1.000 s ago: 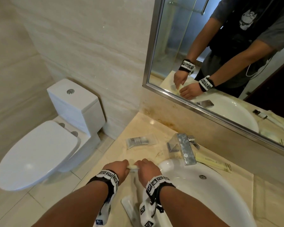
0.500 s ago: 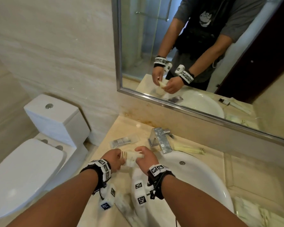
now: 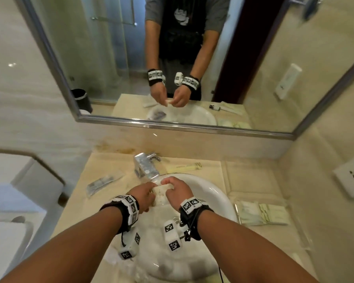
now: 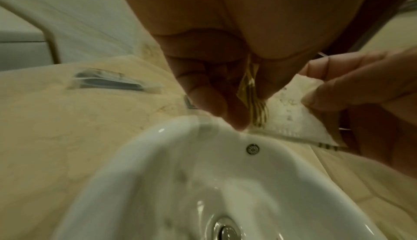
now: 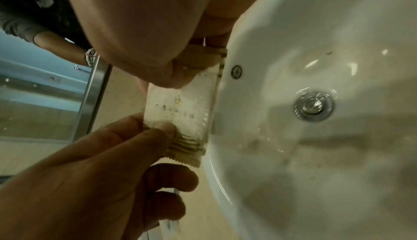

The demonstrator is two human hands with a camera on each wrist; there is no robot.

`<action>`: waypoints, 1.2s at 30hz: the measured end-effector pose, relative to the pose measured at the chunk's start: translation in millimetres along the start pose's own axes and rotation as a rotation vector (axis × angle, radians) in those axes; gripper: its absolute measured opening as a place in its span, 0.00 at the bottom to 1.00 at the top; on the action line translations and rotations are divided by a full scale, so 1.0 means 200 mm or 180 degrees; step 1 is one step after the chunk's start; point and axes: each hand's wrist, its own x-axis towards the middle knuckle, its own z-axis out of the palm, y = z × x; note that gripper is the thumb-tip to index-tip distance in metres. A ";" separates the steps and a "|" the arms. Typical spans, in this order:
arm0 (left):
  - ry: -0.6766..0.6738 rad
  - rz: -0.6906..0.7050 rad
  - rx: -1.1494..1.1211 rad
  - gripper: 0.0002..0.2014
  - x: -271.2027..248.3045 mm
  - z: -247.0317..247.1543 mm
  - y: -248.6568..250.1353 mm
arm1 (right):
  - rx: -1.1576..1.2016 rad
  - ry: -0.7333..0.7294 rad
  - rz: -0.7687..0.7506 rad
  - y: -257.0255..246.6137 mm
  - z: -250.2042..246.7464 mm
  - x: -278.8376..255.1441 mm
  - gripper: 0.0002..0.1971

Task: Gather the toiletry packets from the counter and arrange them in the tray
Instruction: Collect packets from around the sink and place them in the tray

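Your left hand (image 3: 144, 198) and right hand (image 3: 177, 189) hold one flat, crinkly white packet (image 3: 164, 187) with gold-striped ends above the glossy white basin (image 3: 219, 199), fingers (image 5: 158, 133) of each hand pinching an opposite end. On the veined beige stone surface (image 3: 114, 166), a clear sachet with dark contents (image 3: 102, 183) lies left of the chrome tap (image 3: 145, 167). A long yellow sachet (image 3: 184, 167) lies behind the basin, and pale folded packets (image 3: 262, 213) lie at its right.
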 end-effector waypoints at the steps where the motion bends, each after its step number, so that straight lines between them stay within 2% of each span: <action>1: -0.0048 0.0034 0.0122 0.14 0.01 0.03 0.05 | 0.0030 0.0066 0.0088 0.04 -0.04 -0.02 0.22; 9: -0.0390 0.0343 0.0589 0.12 0.12 0.44 0.42 | -0.0001 0.0523 0.0586 0.44 -0.43 -0.27 0.21; 15: -0.0469 0.0586 0.0657 0.11 0.19 0.74 0.66 | 0.0346 0.0676 0.0838 0.72 -0.65 -0.40 0.32; 19: -0.0571 0.0707 0.0696 0.10 0.24 0.89 0.78 | 0.0558 0.0923 0.0926 0.89 -0.75 -0.46 0.31; 23: -0.0577 0.0784 0.0534 0.12 0.28 1.05 0.89 | 0.0743 0.1304 0.1099 1.05 -0.85 -0.50 0.30; 29: -0.0694 0.0952 0.0453 0.21 0.34 1.27 1.05 | 0.0922 0.1833 0.1460 1.29 -1.06 -0.52 0.29; 32: -0.0717 0.1073 0.0747 0.23 0.37 1.31 1.11 | 0.1025 0.2047 0.1647 1.41 -1.15 -0.48 0.28; 36: -0.0645 0.1413 0.1651 0.25 0.42 1.36 1.16 | 0.1035 0.2006 0.1731 1.51 -1.26 -0.41 0.27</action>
